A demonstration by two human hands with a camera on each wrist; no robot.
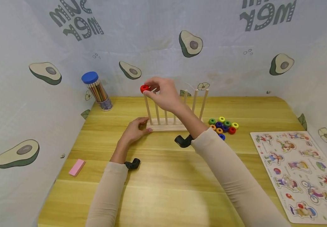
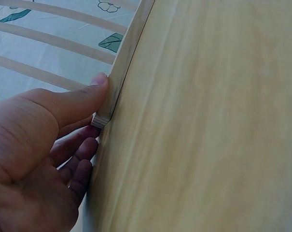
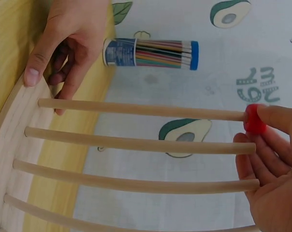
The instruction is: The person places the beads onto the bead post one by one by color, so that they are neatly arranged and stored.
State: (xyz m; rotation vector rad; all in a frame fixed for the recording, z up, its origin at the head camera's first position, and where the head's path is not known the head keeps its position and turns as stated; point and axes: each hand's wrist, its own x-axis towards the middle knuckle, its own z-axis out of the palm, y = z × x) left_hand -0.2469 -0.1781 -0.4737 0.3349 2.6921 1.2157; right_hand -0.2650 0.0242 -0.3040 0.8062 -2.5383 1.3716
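One red bead [image 1: 144, 90] is pinched at the tips of the right grip [image 1: 164, 94], atop an end peg [image 1: 147, 108]; the left grip [image 1: 133, 130] holds the base [image 1: 169, 128].

Peg row [image 1: 203, 104]: upright, with narrow gaps; the right forearm [image 1: 190, 118] crosses in front.
Leftmost peg's tip: way from above blocked by the red ring [image 1: 143, 90] and right hand [image 1: 163, 93].
Base's left end: occupied by the left hand [image 1: 136, 130].
Base's right end: loose rings [image 1: 225, 129] crowd just beside it.
Between sleeves: open surface [image 1: 157, 195].
Back left: passable gap between pencil jar [image 1: 97, 91] and pegs.
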